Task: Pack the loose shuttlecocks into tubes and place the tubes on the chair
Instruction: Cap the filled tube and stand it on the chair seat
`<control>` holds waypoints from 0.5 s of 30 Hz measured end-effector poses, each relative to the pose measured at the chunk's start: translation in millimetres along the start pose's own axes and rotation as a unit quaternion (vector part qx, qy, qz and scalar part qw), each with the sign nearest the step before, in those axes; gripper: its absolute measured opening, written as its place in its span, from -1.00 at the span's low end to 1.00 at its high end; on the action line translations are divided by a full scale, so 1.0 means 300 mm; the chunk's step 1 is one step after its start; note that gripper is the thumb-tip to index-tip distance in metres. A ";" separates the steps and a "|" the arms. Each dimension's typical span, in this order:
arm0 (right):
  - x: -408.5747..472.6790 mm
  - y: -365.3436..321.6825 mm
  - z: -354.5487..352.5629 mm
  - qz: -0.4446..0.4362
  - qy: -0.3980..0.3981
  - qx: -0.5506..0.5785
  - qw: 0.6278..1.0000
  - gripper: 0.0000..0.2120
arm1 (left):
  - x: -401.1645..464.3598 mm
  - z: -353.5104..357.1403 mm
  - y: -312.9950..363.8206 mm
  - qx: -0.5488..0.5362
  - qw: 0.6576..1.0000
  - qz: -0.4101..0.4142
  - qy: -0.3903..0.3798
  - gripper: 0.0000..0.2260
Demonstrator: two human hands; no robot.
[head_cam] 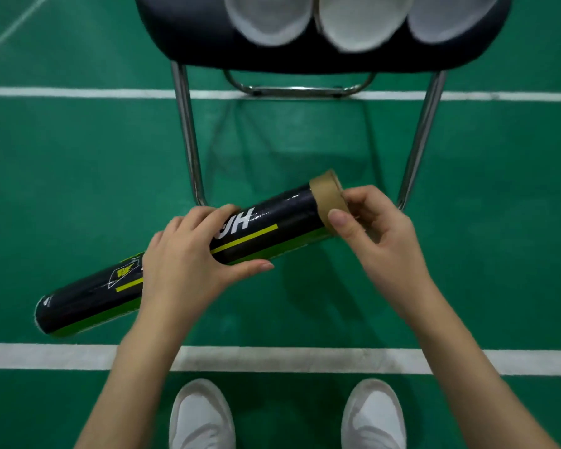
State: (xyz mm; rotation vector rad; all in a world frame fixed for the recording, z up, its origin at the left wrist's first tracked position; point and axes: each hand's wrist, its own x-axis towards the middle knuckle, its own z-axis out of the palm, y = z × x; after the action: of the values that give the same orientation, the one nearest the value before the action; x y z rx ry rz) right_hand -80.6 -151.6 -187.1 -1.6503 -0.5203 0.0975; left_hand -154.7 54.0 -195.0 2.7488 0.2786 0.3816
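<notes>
A long black tube point(282, 228) with yellow-green stripes lies slanted in the air before me, low end at the left, brown cardboard cap point(326, 197) at the upper right. My left hand point(188, 257) grips the tube round its middle. My right hand point(374, 231) pinches the brown cap, thumb on its near side and fingers behind its end. On the dark chair seat point(195, 34) at the top lie three tubes point(363, 21) side by side, their white round ends facing me.
The chair stands on chrome legs point(188, 137) over a green court floor point(78, 189). White court lines point(46, 92) cross the floor in front of the chair and near my white shoes point(201, 413) at the bottom.
</notes>
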 end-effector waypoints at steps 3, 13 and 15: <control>0.022 -0.119 -0.038 -0.026 0.011 -0.003 1.000 -0.95 | 0.036 -0.108 0.062 0.004 0.999 0.020 0.041 -0.29; 0.021 -0.464 -0.132 -0.125 0.052 -0.007 0.991 -0.95 | 0.098 -0.421 0.229 0.016 0.986 0.085 0.140 -0.27; 0.024 -0.521 -0.165 -0.154 0.075 -0.008 0.985 -0.94 | 0.122 -0.482 0.268 0.015 0.981 0.105 0.163 -0.26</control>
State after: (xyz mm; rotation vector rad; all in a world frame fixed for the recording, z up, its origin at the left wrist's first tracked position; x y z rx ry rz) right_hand -99.6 -185.4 -27.7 -1.5605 -0.6547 -0.2576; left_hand -151.4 34.2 -26.6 2.7430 0.0736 0.8940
